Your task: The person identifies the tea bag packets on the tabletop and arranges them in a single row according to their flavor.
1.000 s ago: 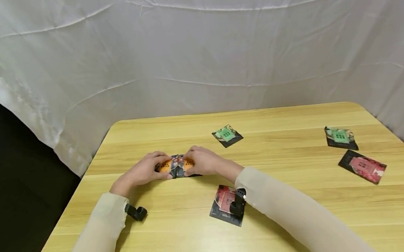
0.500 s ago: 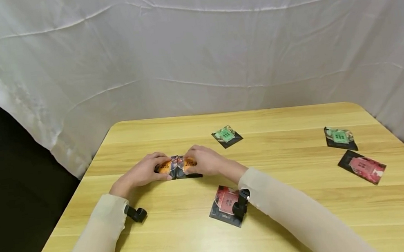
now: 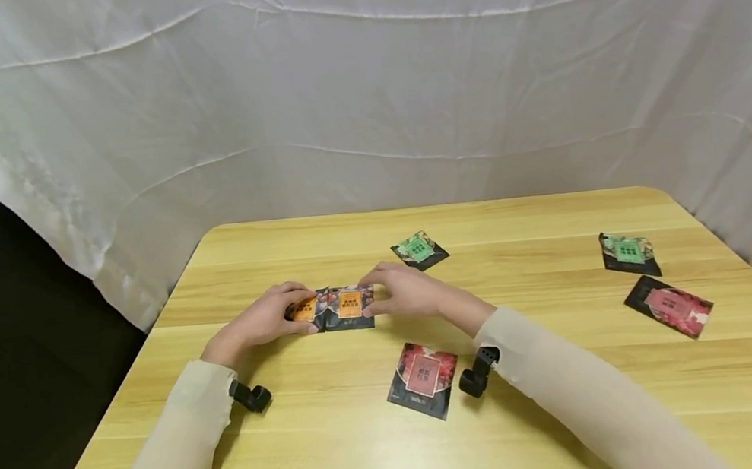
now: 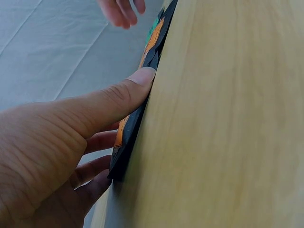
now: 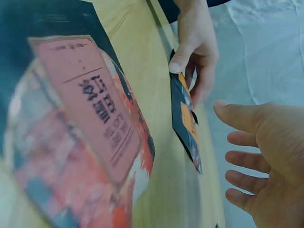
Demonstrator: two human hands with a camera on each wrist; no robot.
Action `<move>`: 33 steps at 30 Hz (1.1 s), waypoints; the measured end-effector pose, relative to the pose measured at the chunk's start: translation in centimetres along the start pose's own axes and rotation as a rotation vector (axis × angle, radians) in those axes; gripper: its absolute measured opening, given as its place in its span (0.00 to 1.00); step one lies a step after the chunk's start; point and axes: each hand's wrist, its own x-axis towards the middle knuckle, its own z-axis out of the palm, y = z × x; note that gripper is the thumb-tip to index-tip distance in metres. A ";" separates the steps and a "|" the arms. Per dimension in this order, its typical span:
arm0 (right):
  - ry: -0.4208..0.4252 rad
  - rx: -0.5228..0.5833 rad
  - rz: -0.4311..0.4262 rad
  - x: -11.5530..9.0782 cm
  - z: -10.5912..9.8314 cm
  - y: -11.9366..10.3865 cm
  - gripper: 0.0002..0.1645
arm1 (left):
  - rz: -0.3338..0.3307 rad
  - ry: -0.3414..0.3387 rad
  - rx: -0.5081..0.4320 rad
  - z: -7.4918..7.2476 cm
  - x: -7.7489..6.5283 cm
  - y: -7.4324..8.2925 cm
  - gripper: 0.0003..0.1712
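Note:
Two black sachets with orange labels lie side by side at the table's left middle, their edges meeting or overlapping. My left hand (image 3: 268, 316) holds the left sachet (image 3: 304, 311), thumb on its near edge and fingers at the far edge; it covers that sachet's left part. In the left wrist view the thumb (image 4: 141, 76) presses on the black border. My right hand (image 3: 409, 290) hovers at the right end of the right sachet (image 3: 349, 310). Its fingers are spread and hold nothing, as the right wrist view shows a gap between the hand (image 5: 270, 156) and that sachet (image 5: 187, 121).
A red-labelled sachet (image 3: 424, 378) lies nearer, left of the right wrist's camera. Behind the right hand is a green-labelled sachet (image 3: 420, 249). Another green one (image 3: 629, 254) and a red one (image 3: 671, 307) lie at the right. A pale curtain (image 3: 362, 98) hangs behind the wooden table (image 3: 522, 250).
My right hand has let go of the right orange sachet and moved right, uncovering its label. The nearer red sachet is now fully in sight. The left hand stays in place.

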 end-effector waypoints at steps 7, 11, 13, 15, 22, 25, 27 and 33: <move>0.015 0.028 -0.061 -2.6 -0.1 0.5 0.34 | -0.010 -0.003 0.010 -0.1 0.0 0.0 0.43; 0.010 0.039 -0.064 -4.6 0.3 1.0 0.36 | -0.010 -0.007 0.009 -0.2 -0.1 0.2 0.43; -0.001 0.048 -0.057 -5.5 0.4 1.1 0.37 | -0.008 -0.008 0.007 -0.2 -0.1 0.2 0.44; -0.010 0.066 -0.061 -6.4 0.3 1.2 0.38 | -0.008 -0.008 0.005 -0.2 -0.2 0.2 0.44; -0.034 0.111 -0.129 -8.6 0.4 0.6 0.44 | 0.002 0.006 -0.001 -0.2 -0.3 0.0 0.44; -0.052 0.120 -0.147 -9.3 0.5 0.3 0.45 | 0.004 0.007 -0.001 -0.1 -0.3 0.0 0.43; -0.063 0.122 -0.147 -9.7 0.6 0.1 0.44 | 0.003 0.005 0.000 -0.1 -0.3 0.0 0.43; -0.080 0.102 -0.187 -10.6 1.1 -0.1 0.41 | 0.000 0.008 -0.007 0.0 -0.4 0.1 0.43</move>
